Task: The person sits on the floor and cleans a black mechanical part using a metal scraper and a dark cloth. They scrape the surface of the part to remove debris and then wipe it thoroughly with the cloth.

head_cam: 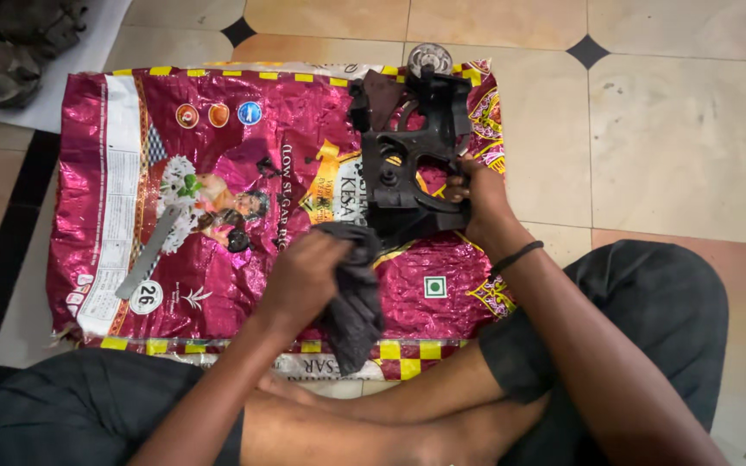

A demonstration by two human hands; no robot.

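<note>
A black metal machine part [407, 160] with holes and curved arms lies on a shiny magenta sack [243, 198] spread on the floor. My right hand [477, 200] grips the part at its right edge; a black band circles that wrist. My left hand [308, 276] holds a dark grey rag [351, 298] bunched against the part's lower left side, and the rag's loose end hangs down toward my legs. I sit cross-legged in dark shorts, my knees at the sack's near edge.
A flat grey metal file [150, 252] lies on the sack at left. A small round metal piece [430, 58] sits on the tiles just beyond the part. Dark greasy lumps [10, 43] rest on a white sheet at top left. Beige tiles surround the sack.
</note>
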